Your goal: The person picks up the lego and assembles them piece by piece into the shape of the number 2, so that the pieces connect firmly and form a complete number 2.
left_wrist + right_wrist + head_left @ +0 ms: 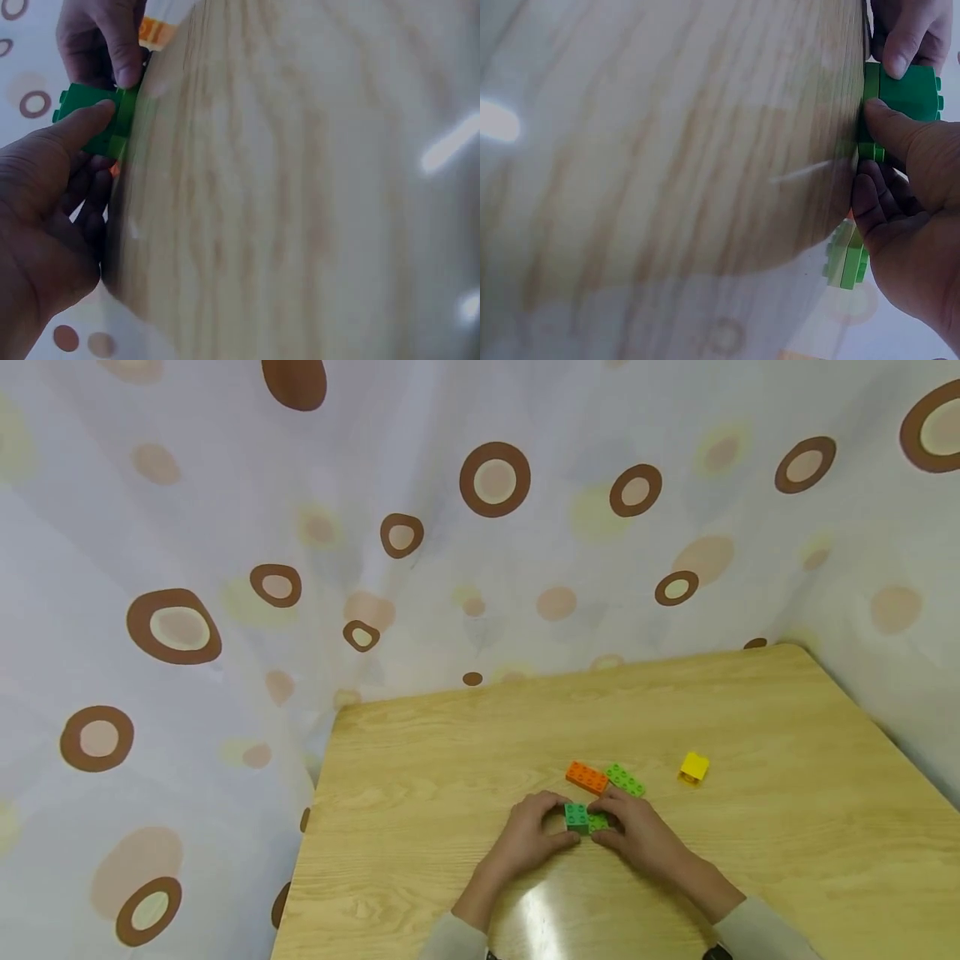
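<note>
Both hands meet at the middle of the wooden table (450, 793). My left hand (561, 821) pinches a dark green brick (576, 815) between thumb and fingers. That brick sits against a light green brick (598, 822), which my right hand (603, 818) grips from the other side. In the left wrist view my left hand's (101, 146) thumb lies on the dark green brick (82, 112). In the right wrist view my right hand's (866, 150) thumb presses where the dark green brick (911, 91) joins the light green one (871, 86).
Just beyond the hands lie an orange brick (587, 776) and a second light green brick (625, 779), side by side. A yellow brick (693, 767) sits alone further right. A spotted curtain (480, 527) hangs close behind and to both sides of the table.
</note>
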